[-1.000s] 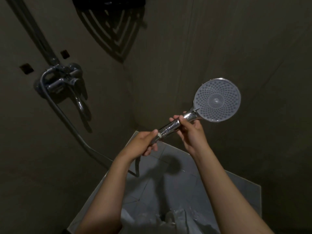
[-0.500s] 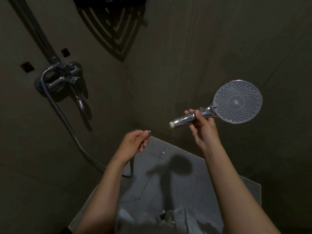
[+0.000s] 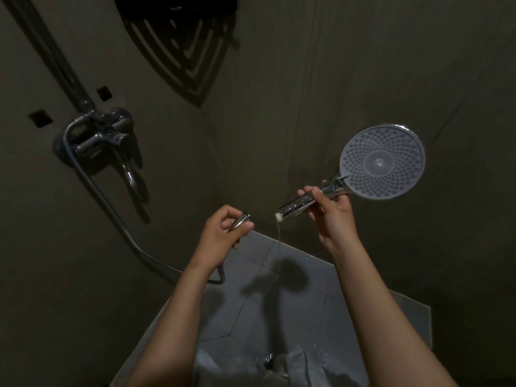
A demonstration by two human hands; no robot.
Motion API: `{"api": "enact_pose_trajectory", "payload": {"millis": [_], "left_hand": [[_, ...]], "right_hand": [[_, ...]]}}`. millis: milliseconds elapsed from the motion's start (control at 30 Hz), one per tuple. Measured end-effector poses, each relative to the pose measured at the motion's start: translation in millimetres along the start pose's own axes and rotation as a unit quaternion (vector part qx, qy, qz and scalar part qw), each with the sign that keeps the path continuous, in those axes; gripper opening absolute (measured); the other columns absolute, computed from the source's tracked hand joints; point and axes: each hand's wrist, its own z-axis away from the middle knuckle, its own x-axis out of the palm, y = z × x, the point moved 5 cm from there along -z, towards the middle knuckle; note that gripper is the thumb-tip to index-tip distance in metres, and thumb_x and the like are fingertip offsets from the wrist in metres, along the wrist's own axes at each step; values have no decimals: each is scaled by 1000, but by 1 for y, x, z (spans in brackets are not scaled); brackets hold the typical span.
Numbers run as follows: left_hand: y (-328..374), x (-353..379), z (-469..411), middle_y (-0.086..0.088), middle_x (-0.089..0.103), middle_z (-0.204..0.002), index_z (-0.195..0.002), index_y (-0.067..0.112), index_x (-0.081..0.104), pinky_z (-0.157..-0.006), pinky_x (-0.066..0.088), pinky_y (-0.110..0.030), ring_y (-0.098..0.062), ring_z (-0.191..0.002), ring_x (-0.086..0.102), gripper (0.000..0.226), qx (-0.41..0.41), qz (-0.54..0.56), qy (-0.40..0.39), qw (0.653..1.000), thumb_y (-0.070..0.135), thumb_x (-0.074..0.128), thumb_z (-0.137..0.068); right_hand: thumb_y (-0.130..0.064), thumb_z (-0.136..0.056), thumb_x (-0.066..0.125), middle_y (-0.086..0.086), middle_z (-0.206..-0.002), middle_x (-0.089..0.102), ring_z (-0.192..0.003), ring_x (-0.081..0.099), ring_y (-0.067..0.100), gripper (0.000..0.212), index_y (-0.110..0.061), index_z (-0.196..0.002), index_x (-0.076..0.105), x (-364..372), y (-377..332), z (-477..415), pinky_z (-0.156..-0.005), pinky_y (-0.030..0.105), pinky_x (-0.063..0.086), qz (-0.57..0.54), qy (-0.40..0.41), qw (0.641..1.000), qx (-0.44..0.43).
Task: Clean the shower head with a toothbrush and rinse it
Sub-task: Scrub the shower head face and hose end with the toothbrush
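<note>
**Clearances.** The work area is a shower corner. Two dark walls (image 3: 363, 65) meet behind the hands. The grey tiled floor (image 3: 321, 303) lies below. A corner shelf (image 3: 178, 4) sits at the top edge, well above both hands. The mixer tap (image 3: 103, 138) is mounted on the left wall, well apart from the left hand (image 3: 220, 233). Open space lies around the shower head (image 3: 382, 162) on all sides; it touches neither wall.

**Grip.**
- The right hand (image 3: 332, 216) holds the chrome handle (image 3: 296, 206) of the shower head. The grip is closed round the upper handle, thumb on top, fingers curled beneath.
- The left hand holds the hose end fitting (image 3: 241, 220). The grip is a narrow pinch between thumb and curled fingers.
- The fitting and the lower end of the handle are near each other but apart.

**Pose.**
- Both forearms reach up and forward from the bottom edge of the view.
- The right hand is raised higher than the left. The handle tilts down to the left; the round spray face is turned toward the camera.
- A thin stream of water (image 3: 279, 247) falls from the open handle end to the floor.
- The hose (image 3: 111, 202) runs from the tap down the left wall and loops up behind the left wrist.
</note>
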Motion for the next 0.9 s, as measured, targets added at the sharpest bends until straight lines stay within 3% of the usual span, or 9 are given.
{"api": "enact_pose_trajectory", "payload": {"millis": [200, 300, 400, 500, 733, 900], "left_hand": [[13, 9, -10, 2, 46, -62, -87, 17, 45, -44, 33, -14, -7, -48, 37, 14, 5, -1, -2, 1000, 10, 56, -92], [21, 12, -18, 5, 40, -67, -86, 21, 44, -53, 34, -19, -7, -57, 36, 14, 11, -14, 24, 1000, 17, 54, -94], [38, 12, -24, 7, 40, -69, -84, 17, 48, -58, 35, -10, -2, -61, 39, 12, 46, -69, 30, 996, 19, 55, -93], [53, 13, -32, 10, 47, -72, -86, 17, 53, -57, 36, -3, 10, -57, 47, 8, 60, -73, 13, 995, 14, 59, -90], [77, 19, -42, 4, 39, -66, -78, 18, 44, -60, 36, -17, -5, -59, 37, 31, 66, -32, -13, 997, 3, 71, -79], [90, 20, -45, 2, 51, -73, -79, 15, 47, -55, 42, -8, 1, -57, 50, 33, 80, -14, 21, 996, -2, 74, -73]], "right_hand": [[2, -88, 57, 12, -91, 68, -82, 70, 21, 16, -11, -96, 49, 12, -1, -2, -79, 31, 58, 65, -28, 997, -9], [0, -88, 58, 10, -92, 69, -81, 71, 17, 16, -12, -95, 51, 25, -6, -2, -77, 29, 58, 102, -56, 993, -9], [0, -88, 58, 9, -93, 69, -77, 72, 14, 17, -13, -97, 51, 40, -13, -6, -77, 27, 58, 113, -88, 990, -12], [2, -88, 57, 10, -93, 68, -74, 72, 12, 16, -11, -96, 51, 55, -21, -12, -75, 24, 58, 131, -117, 984, -25], [2, -87, 59, 11, -92, 69, -74, 72, 12, 17, -3, -100, 49, 89, -43, -25, -72, 27, 59, 200, -211, 957, -19], [-2, -87, 62, 0, -81, 74, -79, 73, 12, 26, 0, -109, 49, 105, -47, -34, -63, 24, 56, 249, -255, 934, -6]]}}
